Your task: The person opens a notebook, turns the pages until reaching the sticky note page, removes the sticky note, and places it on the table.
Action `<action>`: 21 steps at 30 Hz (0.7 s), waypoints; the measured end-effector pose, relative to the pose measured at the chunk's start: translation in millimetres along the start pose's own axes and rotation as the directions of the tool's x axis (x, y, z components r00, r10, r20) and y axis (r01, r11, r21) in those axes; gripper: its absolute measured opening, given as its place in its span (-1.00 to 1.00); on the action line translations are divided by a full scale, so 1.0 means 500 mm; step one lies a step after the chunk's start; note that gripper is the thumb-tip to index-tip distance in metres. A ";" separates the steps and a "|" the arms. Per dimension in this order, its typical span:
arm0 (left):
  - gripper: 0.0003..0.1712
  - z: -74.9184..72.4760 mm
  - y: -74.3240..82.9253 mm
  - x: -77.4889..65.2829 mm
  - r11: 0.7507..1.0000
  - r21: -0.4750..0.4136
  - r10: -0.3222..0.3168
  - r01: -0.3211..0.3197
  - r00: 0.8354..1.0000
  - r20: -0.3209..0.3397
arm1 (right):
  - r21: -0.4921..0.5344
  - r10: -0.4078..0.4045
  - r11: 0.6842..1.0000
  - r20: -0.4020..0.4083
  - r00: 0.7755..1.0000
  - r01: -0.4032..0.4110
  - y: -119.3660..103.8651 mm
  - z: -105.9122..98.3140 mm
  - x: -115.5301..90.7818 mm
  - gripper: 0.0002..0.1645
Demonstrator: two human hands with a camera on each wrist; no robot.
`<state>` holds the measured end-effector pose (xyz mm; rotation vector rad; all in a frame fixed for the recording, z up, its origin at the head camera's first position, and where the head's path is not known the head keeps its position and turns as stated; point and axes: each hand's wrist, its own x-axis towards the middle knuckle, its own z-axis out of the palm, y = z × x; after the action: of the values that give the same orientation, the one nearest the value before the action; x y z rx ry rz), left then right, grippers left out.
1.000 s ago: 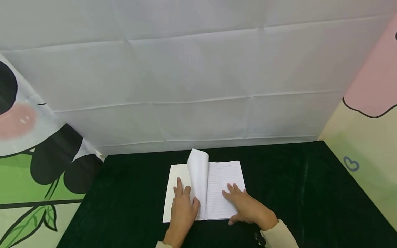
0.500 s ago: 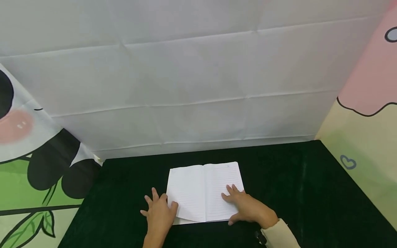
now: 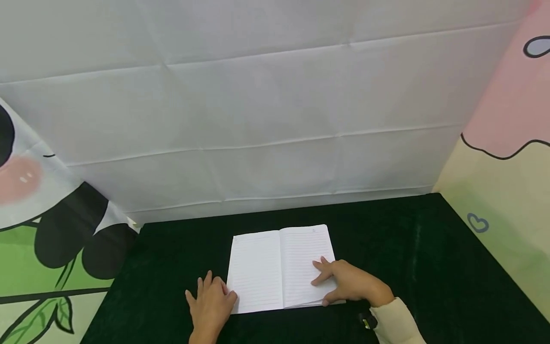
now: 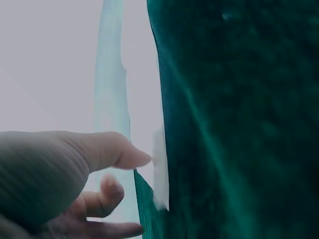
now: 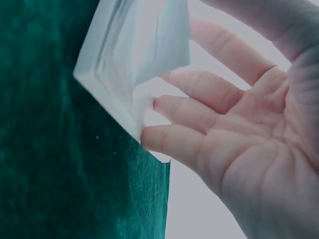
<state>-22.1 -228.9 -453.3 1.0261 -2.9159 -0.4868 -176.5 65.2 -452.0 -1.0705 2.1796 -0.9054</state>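
An open notebook [image 3: 255,272] with ruled white pages lies on the dark green cloth. My left hand [image 3: 210,306] is at its lower left edge, its thumb on the margin and the other fingers spread over the cloth. In the left wrist view the thumb [image 4: 119,149] reaches the white edge of the paper [image 4: 159,174]. My right hand [image 3: 352,284] holds the lower right corner of the right-hand page [image 3: 301,267], fingers on top and thumb at the bottom edge. The right wrist view shows a raised page corner [image 5: 164,50] in front of the fingertips.
Green cloth [image 3: 386,239] covers the table around the notebook. A creased white backdrop [image 3: 258,105] rises behind it. Printed cartoon panels stand at the left [image 3: 26,267] and right [image 3: 507,200]. A dark band [image 3: 367,320] sits at the right sleeve.
The curled-up leaf has been laid flat on the left side. My left hand moved left off the pages to their edge. My right hand shifted slightly, and the lower right page edge has lifted.
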 end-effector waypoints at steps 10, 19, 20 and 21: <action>-0.55 0.052 0.066 -0.017 0.853 -0.137 0.522 -0.504 0.834 0.178 | -0.019 -0.062 0.998 -0.007 0.998 0.062 0.007 -0.014 0.005 -0.76; -0.88 0.056 0.139 -0.052 0.781 -0.251 0.622 -0.572 0.750 0.226 | -0.109 -0.060 0.993 -0.056 0.997 0.054 -0.009 -0.019 0.000 -0.76; -0.87 0.053 0.144 -0.053 0.784 -0.251 0.618 -0.568 0.754 0.221 | -0.120 -0.061 0.991 -0.060 0.996 0.053 -0.012 -0.023 0.000 -0.77; -0.84 0.048 0.149 -0.053 0.787 -0.248 0.613 -0.565 0.759 0.217 | -0.123 -0.061 0.991 -0.064 0.996 0.052 -0.016 -0.028 0.001 -0.79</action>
<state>-49.2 -150.9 -452.0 -0.0342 -3.1259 -0.8736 -183.0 65.6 -437.3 -1.1803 2.2959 -0.8548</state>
